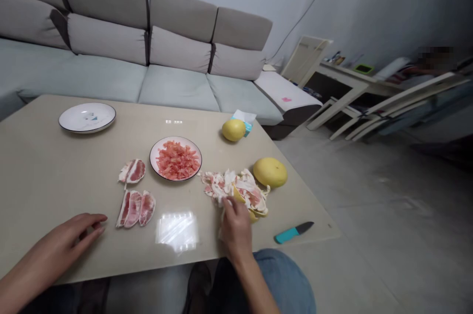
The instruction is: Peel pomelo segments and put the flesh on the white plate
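Observation:
My left hand (pixel 76 235) rests at the near left of the table, fingers stretched out and holding nothing. To its right lie peeled pink pomelo segments (pixel 135 209), with another small group of segments (pixel 133 172) behind them. My right hand (pixel 236 230) is closed at the near edge of a heap of pomelo peel and white membrane (pixel 253 188); its fingertips are pinched on a white piece there, partly hidden by the hand. Between the hands and farther back, a dark-rimmed plate (pixel 152 158) holds shredded pink pomelo flesh (pixel 177 160).
A whole yellow pomelo (pixel 270 172) sits right of the heap, another pomelo (pixel 233 130) by a tissue pack (pixel 247 119). A knife with a turquoise handle (pixel 291 233) lies near the right edge. A white plate (pixel 87 117) stands far left. Behind is a sofa (pixel 177 82); a person sits far right.

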Available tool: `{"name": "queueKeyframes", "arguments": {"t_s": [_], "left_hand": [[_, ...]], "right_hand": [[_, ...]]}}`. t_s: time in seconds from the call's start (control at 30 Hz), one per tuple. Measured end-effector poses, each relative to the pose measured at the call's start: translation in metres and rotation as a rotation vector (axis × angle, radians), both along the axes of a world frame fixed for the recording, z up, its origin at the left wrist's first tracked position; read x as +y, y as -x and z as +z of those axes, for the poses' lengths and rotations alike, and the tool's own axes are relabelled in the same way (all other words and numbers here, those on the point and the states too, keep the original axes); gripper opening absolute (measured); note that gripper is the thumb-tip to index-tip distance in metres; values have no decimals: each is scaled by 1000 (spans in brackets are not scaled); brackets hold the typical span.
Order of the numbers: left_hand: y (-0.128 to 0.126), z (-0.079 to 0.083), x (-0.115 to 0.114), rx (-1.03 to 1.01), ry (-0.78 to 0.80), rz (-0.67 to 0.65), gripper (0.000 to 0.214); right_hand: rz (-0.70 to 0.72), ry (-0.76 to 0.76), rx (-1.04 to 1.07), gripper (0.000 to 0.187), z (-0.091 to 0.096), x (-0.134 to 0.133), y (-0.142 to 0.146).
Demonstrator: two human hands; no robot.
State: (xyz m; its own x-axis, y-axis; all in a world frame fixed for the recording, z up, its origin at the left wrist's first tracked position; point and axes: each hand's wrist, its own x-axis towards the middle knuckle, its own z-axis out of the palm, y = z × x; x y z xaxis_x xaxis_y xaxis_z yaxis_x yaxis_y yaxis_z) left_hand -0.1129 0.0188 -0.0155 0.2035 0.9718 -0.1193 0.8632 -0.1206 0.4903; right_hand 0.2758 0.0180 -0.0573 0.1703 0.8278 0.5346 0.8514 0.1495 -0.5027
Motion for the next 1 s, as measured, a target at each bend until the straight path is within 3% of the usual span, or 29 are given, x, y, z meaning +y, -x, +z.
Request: {"name": "queueKeyframes", "arguments": {"t_s": [0.07, 0.13, 0.23, 0.37, 0.43, 0.53, 0.63, 0.77, 0.87, 1.0], "left_hand": [[-2, 4, -2, -55, 3, 18, 41], [-11, 10, -5, -153, 28, 36, 40], [-32, 15, -15, -388, 160, 49, 42], [-51, 4, -33, -634, 297, 47, 50], [-47, -3, -38, -665, 289, 48, 52], [-20, -3, -37, -593, 231, 96, 41], [23, 12, -25, -441, 203, 178, 35], [76, 26, -5, -217, 45, 267, 36], [94, 16, 10, -40, -18, 245, 39], [90, -4, 23, 195, -103, 159, 49]], "right_hand": [[9, -45, -24, 31, 12, 10, -20], [46, -69, -11, 33, 23, 10, -12], [170, -21, 166, 34, 32, -8, 42], [544, 208, 455, 41, 30, -43, 134], [645, 261, 530, 50, 28, -54, 170], [747, 294, 564, 54, 29, -56, 203], [825, 324, 478, 65, 32, -44, 204], [629, 309, 295, 65, 26, -11, 170], [557, 347, 128, 75, 17, 17, 146], [694, 404, 1, 90, 10, 39, 139]]}}
